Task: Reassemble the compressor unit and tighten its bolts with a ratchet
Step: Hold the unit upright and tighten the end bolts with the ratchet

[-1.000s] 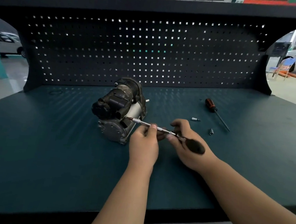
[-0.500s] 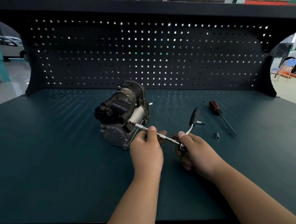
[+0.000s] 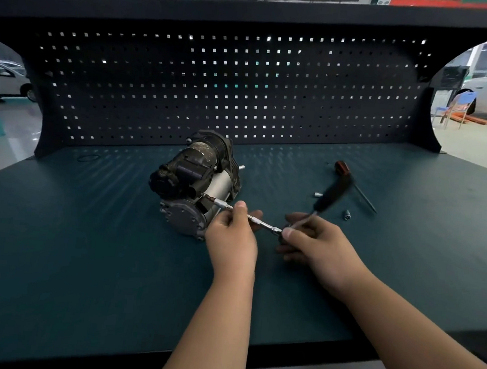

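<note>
Fingers (image 3: 255, 215) and thumb of left hand (image 3: 231, 236) pinch extension bar (image 3: 262, 223) near its middle. Compressor unit (image 3: 194, 185) lies on its side left of centre on teal workbench (image 3: 82, 243), in front of pegboard (image 3: 215, 92). Bar tip is set against compressor's near side. Bar runs right to ratchet (image 3: 332, 193). Right hand (image 3: 316, 245) grips ratchet at head end, fingers curled round it. Black handle is blurred and angles up and away. Beyond, on bench: small bit (image 3: 318, 194), socket (image 3: 346, 214), red-handled screwdriver (image 3: 342, 167).
</note>
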`<state>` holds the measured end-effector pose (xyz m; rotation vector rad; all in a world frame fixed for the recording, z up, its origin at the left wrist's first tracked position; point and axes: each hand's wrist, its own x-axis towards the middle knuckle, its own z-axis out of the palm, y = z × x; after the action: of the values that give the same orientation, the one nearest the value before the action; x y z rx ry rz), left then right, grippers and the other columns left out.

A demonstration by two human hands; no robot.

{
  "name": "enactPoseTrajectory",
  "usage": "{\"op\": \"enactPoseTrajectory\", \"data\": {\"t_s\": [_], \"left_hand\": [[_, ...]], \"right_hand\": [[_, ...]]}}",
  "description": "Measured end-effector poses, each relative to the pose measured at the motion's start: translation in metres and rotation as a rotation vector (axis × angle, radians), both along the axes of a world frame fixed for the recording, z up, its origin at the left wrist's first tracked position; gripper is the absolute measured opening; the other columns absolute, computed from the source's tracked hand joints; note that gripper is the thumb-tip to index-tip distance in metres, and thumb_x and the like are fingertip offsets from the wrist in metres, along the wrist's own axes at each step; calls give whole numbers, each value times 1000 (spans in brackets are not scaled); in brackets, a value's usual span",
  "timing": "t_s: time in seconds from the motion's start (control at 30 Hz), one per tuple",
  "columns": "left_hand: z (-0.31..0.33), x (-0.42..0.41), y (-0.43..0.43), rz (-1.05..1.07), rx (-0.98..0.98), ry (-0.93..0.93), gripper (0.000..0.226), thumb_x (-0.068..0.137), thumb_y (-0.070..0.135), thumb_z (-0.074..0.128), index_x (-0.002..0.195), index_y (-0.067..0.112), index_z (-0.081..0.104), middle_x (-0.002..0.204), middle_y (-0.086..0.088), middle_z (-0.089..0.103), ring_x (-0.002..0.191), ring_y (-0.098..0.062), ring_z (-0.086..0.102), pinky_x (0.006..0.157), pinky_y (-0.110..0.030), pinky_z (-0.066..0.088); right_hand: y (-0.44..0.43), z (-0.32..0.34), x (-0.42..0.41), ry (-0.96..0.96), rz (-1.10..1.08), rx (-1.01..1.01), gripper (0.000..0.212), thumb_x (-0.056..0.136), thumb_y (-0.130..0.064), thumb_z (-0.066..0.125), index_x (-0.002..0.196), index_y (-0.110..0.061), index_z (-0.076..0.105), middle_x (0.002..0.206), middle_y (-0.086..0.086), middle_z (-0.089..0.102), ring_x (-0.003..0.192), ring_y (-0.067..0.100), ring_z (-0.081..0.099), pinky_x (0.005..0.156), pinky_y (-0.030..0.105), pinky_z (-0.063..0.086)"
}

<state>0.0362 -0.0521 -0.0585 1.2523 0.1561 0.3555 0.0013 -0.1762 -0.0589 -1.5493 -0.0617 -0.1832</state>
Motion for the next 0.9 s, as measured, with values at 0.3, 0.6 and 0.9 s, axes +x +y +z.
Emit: {"op": "enactPoseTrajectory", "data": {"t_s": [0.3,0.6,0.9], "left_hand": [[6,-2,-3,-18,-124,-32,23,100,15,43,84,9,59,70,2,73,64,-17,71,67,-28,52],[4,-1,1,92,-110,-24,28,95,20,57,68,13,63,61,3,71,57,-12,69,73,-35,54],[6,-2,2,48,-222,-9,25,93,22,62,70,11,59,58,5,68,59,-9,69,68,-32,56]], "right_hand": [[1,4,5,101,18,15,30,99,-27,52,81,-4,59,69,8,68,48,15,59,44,23,46],[5,3,-5,-50,-23,-38,20,85,3,67,90,-16,63,77,1,67,72,31,69,74,43,60],[6,4,-5,-67,-25,-67,20,84,3,69,94,-12,60,89,8,65,80,29,71,79,39,59]]}}
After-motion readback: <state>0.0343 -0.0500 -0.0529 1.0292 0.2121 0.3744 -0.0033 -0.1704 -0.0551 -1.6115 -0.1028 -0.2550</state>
